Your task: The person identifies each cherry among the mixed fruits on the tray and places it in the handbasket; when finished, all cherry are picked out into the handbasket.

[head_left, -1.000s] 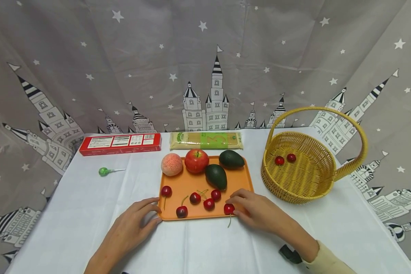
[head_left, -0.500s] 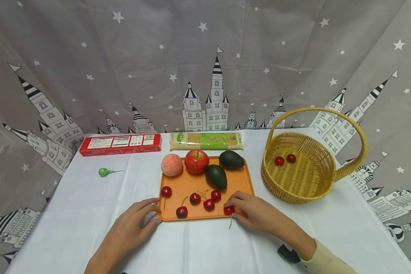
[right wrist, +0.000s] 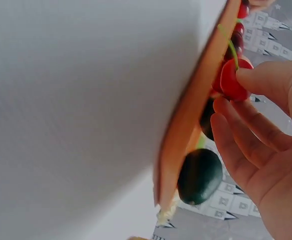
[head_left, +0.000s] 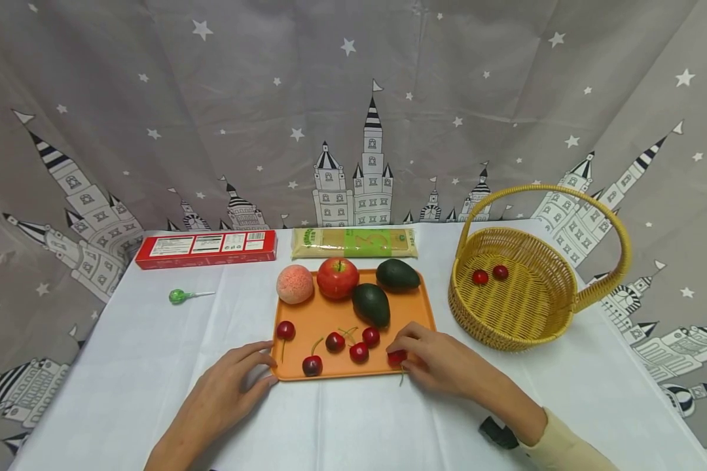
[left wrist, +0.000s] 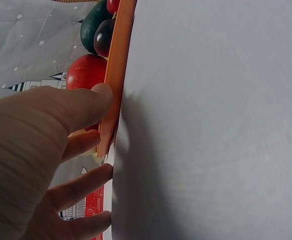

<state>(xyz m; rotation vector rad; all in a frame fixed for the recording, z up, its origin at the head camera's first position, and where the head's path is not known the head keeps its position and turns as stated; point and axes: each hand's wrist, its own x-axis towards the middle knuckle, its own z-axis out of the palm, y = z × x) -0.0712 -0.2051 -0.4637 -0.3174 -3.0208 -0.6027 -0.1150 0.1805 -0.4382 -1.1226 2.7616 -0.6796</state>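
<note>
My right hand (head_left: 433,360) pinches a red cherry (head_left: 396,357) between thumb and fingers over the front right part of the orange tray (head_left: 330,315). In the right wrist view the cherry (right wrist: 234,80) shows close, its green stem pointing away from the thumb. My left hand (head_left: 230,386) rests at the tray's front left corner, thumb and index fingertips touching the rim, the other fingers loosely spread. Several other cherries (head_left: 359,352) with stems lie on the tray. Behind them sit a peach (head_left: 295,284), a red apple (head_left: 338,278) and two avocados (head_left: 371,305).
A yellow wicker basket (head_left: 512,333) with a tall handle stands to the right, two cherries (head_left: 490,275) inside. Behind the tray lie a noodle packet (head_left: 355,243) and, farther left, a red box (head_left: 206,250). A green lollipop (head_left: 179,296) lies on the white cloth.
The pinched cherry has shifted slightly right and away from the tray's front rim, its stem swinging along. My left hand has stayed at the tray corner.
</note>
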